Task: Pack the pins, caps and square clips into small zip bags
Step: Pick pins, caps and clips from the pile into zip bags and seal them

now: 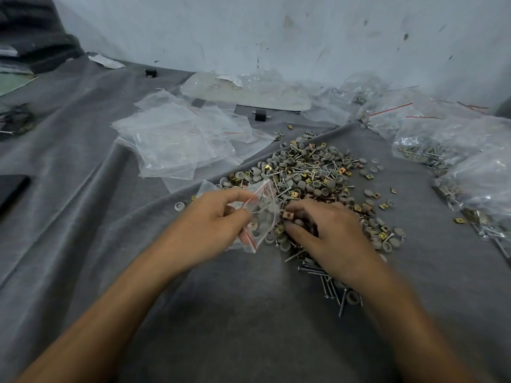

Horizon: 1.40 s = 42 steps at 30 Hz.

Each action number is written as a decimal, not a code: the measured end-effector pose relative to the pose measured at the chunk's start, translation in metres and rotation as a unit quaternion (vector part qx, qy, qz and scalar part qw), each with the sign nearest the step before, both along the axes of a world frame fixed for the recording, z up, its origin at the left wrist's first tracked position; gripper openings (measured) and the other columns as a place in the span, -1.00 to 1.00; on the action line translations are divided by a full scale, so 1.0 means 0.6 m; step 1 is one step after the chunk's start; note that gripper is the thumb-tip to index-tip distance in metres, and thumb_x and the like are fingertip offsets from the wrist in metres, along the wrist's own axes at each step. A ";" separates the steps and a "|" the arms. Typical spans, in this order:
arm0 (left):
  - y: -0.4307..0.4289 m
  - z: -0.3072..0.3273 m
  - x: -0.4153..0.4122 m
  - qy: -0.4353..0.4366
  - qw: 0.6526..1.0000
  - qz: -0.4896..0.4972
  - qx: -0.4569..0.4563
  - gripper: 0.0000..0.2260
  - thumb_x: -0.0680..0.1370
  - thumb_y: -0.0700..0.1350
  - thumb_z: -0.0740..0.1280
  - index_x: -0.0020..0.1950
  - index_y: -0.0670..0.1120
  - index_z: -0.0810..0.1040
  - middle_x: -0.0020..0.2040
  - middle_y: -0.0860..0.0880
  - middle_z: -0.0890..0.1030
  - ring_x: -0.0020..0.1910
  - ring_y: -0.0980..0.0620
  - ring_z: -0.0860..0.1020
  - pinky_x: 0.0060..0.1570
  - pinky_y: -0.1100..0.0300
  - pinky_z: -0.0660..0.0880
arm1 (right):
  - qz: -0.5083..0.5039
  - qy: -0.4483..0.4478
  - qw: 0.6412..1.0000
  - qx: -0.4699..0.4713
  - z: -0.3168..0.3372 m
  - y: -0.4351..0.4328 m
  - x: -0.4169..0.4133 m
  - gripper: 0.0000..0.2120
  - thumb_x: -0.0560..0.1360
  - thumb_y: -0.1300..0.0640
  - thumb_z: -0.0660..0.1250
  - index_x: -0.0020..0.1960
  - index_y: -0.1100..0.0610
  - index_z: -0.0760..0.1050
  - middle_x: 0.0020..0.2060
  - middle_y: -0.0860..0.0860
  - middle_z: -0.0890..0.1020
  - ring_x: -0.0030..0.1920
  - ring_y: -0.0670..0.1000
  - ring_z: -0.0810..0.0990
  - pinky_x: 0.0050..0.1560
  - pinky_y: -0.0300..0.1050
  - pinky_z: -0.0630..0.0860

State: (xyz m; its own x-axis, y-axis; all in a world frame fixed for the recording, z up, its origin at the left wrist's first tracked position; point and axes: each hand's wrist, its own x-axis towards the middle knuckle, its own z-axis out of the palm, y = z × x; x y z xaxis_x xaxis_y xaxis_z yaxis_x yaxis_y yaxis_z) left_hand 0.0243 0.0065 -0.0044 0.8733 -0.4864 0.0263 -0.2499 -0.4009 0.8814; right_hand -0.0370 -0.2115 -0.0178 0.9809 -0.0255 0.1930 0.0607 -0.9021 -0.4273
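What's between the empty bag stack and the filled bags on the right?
Head view: the loose heap of pins, caps and square clips.

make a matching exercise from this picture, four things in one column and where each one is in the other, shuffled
Things
1 small zip bag
2 square clip
3 empty bags
4 filled bags

Places
a flat on the cloth, left of the pile
b pinched by the right hand
c right of the pile
d held by the left hand

Pairs: 1-d, 2-b, 3-a, 4-c
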 end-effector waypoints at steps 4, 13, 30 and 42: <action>0.003 -0.001 0.001 -0.001 1.000 0.002 -0.005 -0.75 0.64 -0.03 0.28 0.10 0.36 0.58 -0.33 0.06 0.68 -0.14 -0.32 0.62 -0.04 -0.28 0.59 | 0.011 -0.039 0.998 0.048 -0.001 0.005 -0.009 -0.77 0.58 -0.02 0.37 0.23 -0.17 0.56 -0.16 -0.33 0.54 0.00 -0.14 0.42 0.12 0.01 0.36; 0.002 -0.003 0.003 0.007 1.000 -0.002 -0.001 -0.77 0.59 -0.01 0.27 0.12 0.30 0.59 -0.32 0.06 0.68 -0.15 -0.33 0.61 -0.07 -0.33 0.58 | -0.023 -0.079 0.978 0.191 0.006 -0.019 -0.016 -0.85 0.59 0.02 0.36 0.15 -0.14 0.52 -0.03 -0.19 0.66 -0.06 -0.18 0.65 -0.06 -0.12 0.60; -0.003 -0.004 0.001 0.006 1.000 -0.003 -0.007 -0.76 0.51 0.07 0.25 0.09 0.30 0.61 -0.30 0.03 0.70 -0.18 -0.28 0.62 -0.08 -0.26 0.60 | 0.071 -0.112 0.945 0.301 -0.005 0.036 -0.016 -0.76 0.58 0.15 0.41 0.16 -0.14 0.57 -0.03 -0.20 0.70 0.02 -0.14 0.68 -0.03 -0.28 0.59; 0.003 -0.002 0.006 0.018 0.999 0.009 -0.029 -0.74 0.49 0.13 0.26 0.14 0.22 0.59 -0.31 0.01 0.70 -0.30 -0.09 0.56 -0.08 -0.28 0.59 | 0.011 -0.040 0.999 0.004 0.006 -0.021 -0.019 -0.78 0.54 -0.15 0.30 0.08 -0.09 0.62 -0.06 -0.22 0.58 0.06 -0.08 0.46 0.07 -0.07 0.38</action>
